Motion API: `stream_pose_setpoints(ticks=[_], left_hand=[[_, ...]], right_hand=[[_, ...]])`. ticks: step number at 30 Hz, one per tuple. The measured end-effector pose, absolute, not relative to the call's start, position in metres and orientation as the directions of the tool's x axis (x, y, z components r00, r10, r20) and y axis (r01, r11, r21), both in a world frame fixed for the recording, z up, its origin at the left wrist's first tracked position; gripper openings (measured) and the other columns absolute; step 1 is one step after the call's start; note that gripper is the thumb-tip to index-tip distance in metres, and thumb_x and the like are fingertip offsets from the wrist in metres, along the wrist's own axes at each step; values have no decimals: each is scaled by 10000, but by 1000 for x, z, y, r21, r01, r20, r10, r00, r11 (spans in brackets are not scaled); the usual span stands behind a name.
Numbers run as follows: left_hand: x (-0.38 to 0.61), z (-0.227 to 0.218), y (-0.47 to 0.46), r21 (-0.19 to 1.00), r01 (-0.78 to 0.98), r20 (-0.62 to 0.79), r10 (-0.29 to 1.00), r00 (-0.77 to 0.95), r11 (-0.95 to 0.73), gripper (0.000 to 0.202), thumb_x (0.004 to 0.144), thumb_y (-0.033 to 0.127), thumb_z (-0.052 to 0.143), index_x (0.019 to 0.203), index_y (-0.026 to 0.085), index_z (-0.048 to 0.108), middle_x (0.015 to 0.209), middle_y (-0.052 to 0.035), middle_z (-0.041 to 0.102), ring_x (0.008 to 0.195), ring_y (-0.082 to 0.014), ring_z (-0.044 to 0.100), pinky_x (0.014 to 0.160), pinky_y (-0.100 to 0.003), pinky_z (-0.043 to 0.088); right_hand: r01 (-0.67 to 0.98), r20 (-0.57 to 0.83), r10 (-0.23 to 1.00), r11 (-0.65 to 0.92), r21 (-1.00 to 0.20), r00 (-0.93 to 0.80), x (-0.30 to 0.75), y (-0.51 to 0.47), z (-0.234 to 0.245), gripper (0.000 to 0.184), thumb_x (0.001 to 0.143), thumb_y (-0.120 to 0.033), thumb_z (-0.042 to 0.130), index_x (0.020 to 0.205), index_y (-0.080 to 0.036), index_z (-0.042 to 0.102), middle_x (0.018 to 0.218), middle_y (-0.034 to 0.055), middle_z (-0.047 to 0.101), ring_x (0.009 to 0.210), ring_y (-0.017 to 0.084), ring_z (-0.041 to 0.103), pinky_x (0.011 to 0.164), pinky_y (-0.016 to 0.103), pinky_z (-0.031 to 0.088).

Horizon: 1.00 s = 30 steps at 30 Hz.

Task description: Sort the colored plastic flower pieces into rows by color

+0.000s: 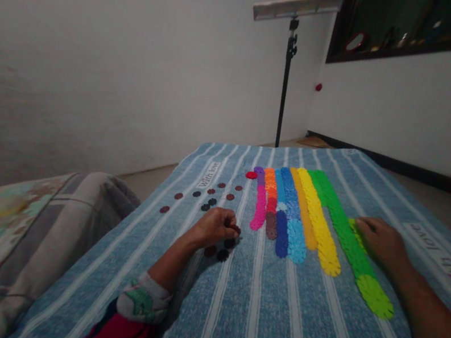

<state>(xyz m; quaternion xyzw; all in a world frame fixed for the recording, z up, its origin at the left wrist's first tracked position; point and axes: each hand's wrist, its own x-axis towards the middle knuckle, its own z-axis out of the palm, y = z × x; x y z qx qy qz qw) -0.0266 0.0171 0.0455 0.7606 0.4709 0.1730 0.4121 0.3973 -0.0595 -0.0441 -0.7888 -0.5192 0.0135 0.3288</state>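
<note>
My left hand is closed in a pinch, with a dark brown notched disc at its fingertips. Right below it, black discs and a brown disc lie on the cloth. Beyond the hand several more brown discs and black discs are scattered. On the right, my right hand has its fingers drawn together on light green discs beside a long green row. The undersides of its fingers are hidden.
Overlapping rows of discs run lengthwise: yellow, orange-yellow, blue and pink. Red discs sit at the far end. The striped cloth covers the surface. A lamp stand stands behind, and a draped blanket is left.
</note>
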Motion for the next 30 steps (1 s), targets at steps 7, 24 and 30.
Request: stream_pose_setpoints(ticks=[7, 24, 30], left_hand=[[45, 36, 20, 597, 596, -47, 718, 694, -537, 117, 650, 70, 596, 701, 160, 651, 693, 20, 648, 641, -106, 557, 592, -223, 375], [-5, 42, 32, 513, 725, 40, 857, 513, -458, 39, 728, 137, 606, 724, 161, 636, 621, 33, 577, 625, -114, 526, 619, -229, 378], [-4, 35, 26, 452, 784, -3, 878, 478, -425, 134, 727, 108, 585, 803, 168, 678, 723, 3, 661, 688, -136, 582, 656, -238, 417]], right_hand=[[805, 338, 823, -220, -551, 456, 398, -60, -46, 412, 828, -478, 435, 862, -209, 746, 981, 79, 724, 933, 266, 645, 832, 384, 487], [796, 294, 835, -250, -552, 466, 393, -62, -37, 375, 818, -459, 455, 849, -215, 738, 986, 80, 720, 941, 267, 647, 828, 378, 491], [799, 245, 848, -292, -525, 471, 390, -65, -33, 430, 829, -473, 417, 896, -192, 735, 1033, 107, 716, 981, 288, 637, 850, 379, 474]])
